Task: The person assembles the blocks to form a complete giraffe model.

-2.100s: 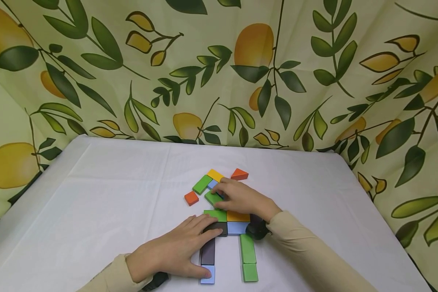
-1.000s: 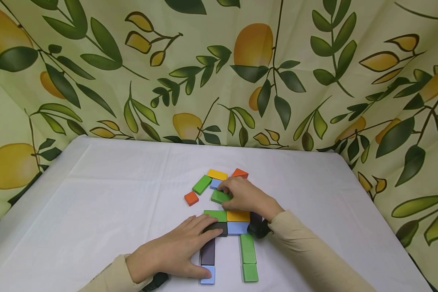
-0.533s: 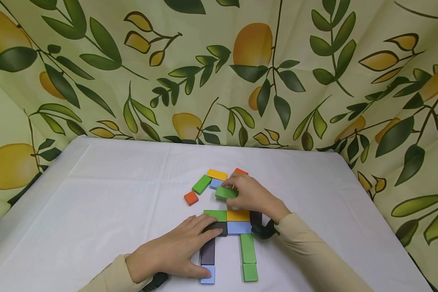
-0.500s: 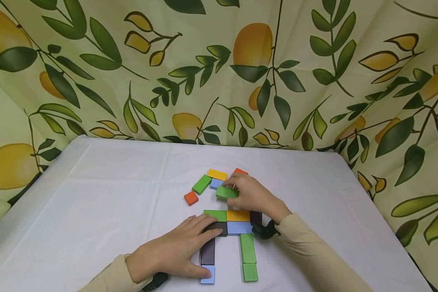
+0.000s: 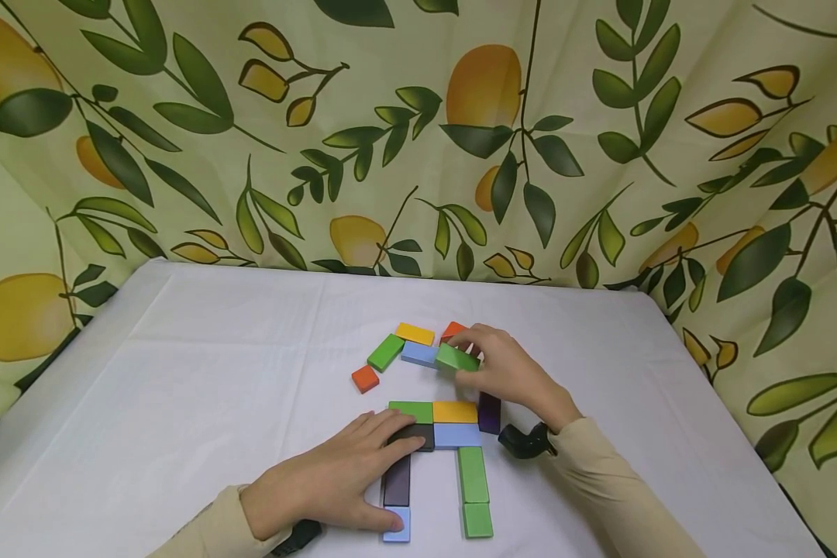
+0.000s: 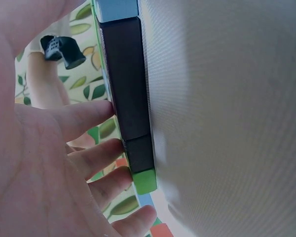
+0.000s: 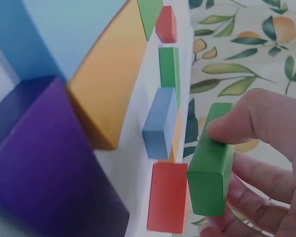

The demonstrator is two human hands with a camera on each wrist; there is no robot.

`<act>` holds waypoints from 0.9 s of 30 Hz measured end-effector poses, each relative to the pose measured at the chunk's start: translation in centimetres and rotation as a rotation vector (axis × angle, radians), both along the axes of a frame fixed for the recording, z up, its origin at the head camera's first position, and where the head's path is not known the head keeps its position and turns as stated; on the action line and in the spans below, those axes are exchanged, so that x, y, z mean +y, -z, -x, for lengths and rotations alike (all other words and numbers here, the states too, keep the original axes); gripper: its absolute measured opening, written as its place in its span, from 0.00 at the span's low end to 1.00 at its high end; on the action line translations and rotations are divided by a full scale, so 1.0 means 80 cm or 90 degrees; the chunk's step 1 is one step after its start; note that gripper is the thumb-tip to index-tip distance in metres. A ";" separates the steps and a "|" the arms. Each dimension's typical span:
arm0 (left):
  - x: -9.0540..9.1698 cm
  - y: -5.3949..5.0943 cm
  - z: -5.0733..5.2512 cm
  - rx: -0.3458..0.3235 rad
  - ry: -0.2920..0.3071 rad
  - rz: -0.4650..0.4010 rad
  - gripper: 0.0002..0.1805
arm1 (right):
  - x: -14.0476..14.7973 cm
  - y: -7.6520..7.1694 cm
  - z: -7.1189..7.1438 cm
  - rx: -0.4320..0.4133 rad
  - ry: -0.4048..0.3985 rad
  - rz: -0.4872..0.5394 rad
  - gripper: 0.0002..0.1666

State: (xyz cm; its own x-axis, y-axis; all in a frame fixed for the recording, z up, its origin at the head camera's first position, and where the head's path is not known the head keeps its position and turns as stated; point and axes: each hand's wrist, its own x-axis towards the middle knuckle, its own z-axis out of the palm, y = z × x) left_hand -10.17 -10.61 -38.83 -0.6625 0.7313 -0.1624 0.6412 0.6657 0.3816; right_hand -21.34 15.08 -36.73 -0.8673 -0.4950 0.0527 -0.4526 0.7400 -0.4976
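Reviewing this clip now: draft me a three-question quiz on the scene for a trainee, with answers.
1. What does the right hand pinch?
A: a purple block
B: a green block
C: a light blue block

2. True or false: the left hand grips a yellow block.

3. How many red blocks show in the head view?

Key:
1. B.
2. False; its thumb lies over a light blue block.
3. Two; one is partly hidden by the right hand.
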 end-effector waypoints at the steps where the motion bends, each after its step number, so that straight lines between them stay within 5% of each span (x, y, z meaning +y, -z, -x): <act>1: 0.000 0.000 0.000 -0.002 0.000 0.000 0.46 | 0.002 0.000 0.000 0.002 0.004 0.003 0.23; 27: -0.001 0.002 0.000 0.002 0.006 -0.005 0.46 | 0.047 0.017 0.008 -0.010 0.078 0.017 0.29</act>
